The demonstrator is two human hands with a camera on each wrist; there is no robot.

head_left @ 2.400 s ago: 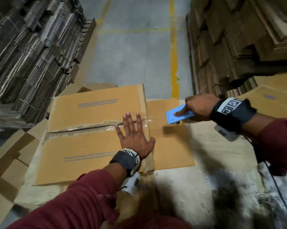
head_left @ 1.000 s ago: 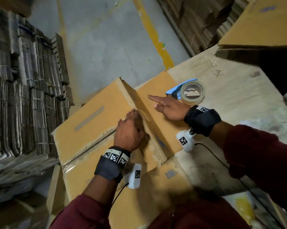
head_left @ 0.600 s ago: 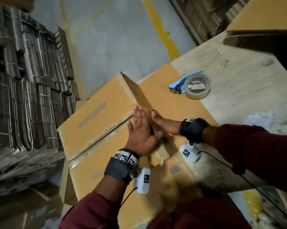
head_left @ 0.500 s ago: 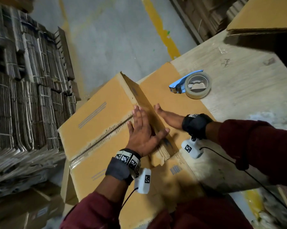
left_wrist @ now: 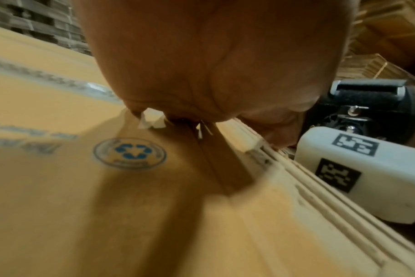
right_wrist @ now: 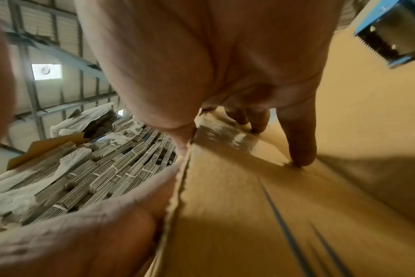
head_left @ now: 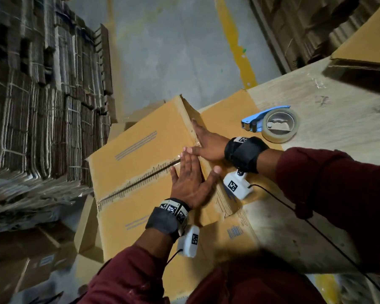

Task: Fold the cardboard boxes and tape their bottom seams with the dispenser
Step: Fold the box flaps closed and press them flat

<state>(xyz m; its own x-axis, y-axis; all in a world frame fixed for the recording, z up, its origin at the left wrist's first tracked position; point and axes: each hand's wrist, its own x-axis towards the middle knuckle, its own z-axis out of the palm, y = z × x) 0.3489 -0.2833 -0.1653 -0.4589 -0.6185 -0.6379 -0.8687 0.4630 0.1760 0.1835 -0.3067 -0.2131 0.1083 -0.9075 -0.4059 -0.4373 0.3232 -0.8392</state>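
Left hand (head_left: 190, 183) lies flat, palm down, on the upturned face of the box (head_left: 136, 150), fingers straight and close together, thumb spread out over the right-hand edge; it holds nothing, only presses. The fingertips rest at the near end of the taped seam (head_left: 141, 179), which runs across the face toward the far left corner. Right hand (head_left: 206, 142) is likewise flat and unclenched, laid against the side wall of the box just below the top edge, fingers extended along the wall; its thumb meets the left fingertips at the edge, where a glint of clear tape shows. In the right wrist view the right fingers (right_wrist: 298, 135) press straight onto the cardboard, with the raw corrugated edge running beside the palm. In the left wrist view the left palm (left_wrist: 213, 61) bears on the cardboard near a blue recycling mark (left_wrist: 130, 154); that picture is blurred. The box rests on its side, partly on the table (head_left: 329, 110) and partly over its left edge, on top of a flattened sheet (head_left: 226, 110) of cardboard. The dispenser (head_left: 272, 122), blue with a roll of clear tape, lies on the table beyond the right wrist, apart from both hands and touching neither. Both wrists carry black bands and white tagged units; sleeves are maroon. Bundled stacks (head_left: 42, 106) of flat cardboard stand at left, and a yellow line (head_left: 235, 44) runs along the grey floor.
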